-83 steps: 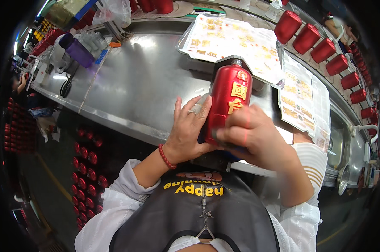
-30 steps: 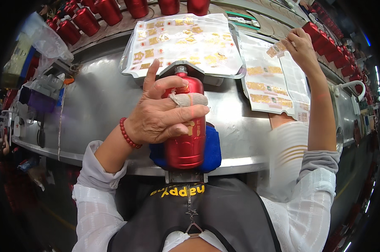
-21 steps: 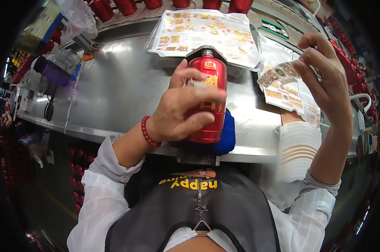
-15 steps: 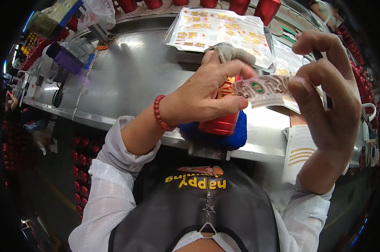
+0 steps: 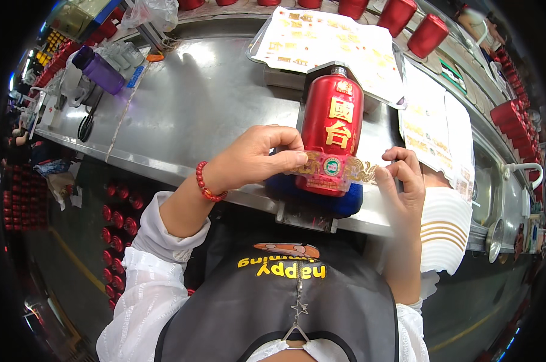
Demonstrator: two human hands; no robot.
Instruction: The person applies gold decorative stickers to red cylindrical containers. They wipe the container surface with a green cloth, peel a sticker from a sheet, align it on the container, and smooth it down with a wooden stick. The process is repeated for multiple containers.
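Observation:
A red bottle (image 5: 332, 130) with gold characters lies on a blue cradle (image 5: 312, 193) fixed to the steel bench (image 5: 194, 114). Across its lower end stretches a gold-patterned label strip (image 5: 336, 169). My left hand (image 5: 258, 158), with a red bead bracelet on the wrist, pinches the strip's left end against the bottle. My right hand (image 5: 402, 181) pinches the right end beside the bottle.
Sheets of stickers (image 5: 330, 42) lie behind the bottle and to the right (image 5: 442, 130). Red bottles (image 5: 427, 33) line the far edge and the right side (image 5: 508, 111). A purple cup (image 5: 101, 72) and clear containers stand far left. Crates of red caps (image 5: 113, 235) sit below the bench.
My right hand brought the label strip down from the sheets to the bottle. My left hand moved off the bottle's body and now pinches the strip's left end against it.

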